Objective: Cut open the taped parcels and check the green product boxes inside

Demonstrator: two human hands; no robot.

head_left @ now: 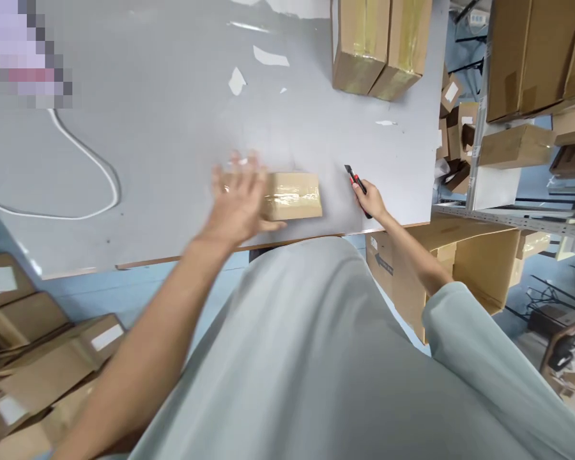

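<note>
One small cardboard box (294, 197) lies close to the front edge of a gray table (172, 128), its top banded with shiny clear tape and set squarely before the person, apparently for easy reach. The left hand (237, 201), blurred and with fingers spread, covers the box's left end, a pose that would suit steadying it; whether the palm presses down or just hovers cannot be told. The right hand (371, 203) is closed around a red-and-black utility knife (358, 181), apart from the box on its right. The tip points toward the far side of the table, a hold that seems to keep it away from both the body and the other hand.

Beyond, two taped cartons (364, 51) stand side by side at the far right, well apart from the knife. Torn paper scraps (271, 57) litter the tabletop, and a white cable (98, 160) loops across the left side; neither blocks the hands. Under the right forearm, a large open carton (489, 262) crowds the table's edge, likely the nearest obstacle to that elbow. Piled boxes (52, 377) fill the lower left, and a loaded shelf (496, 188) stands at right.
</note>
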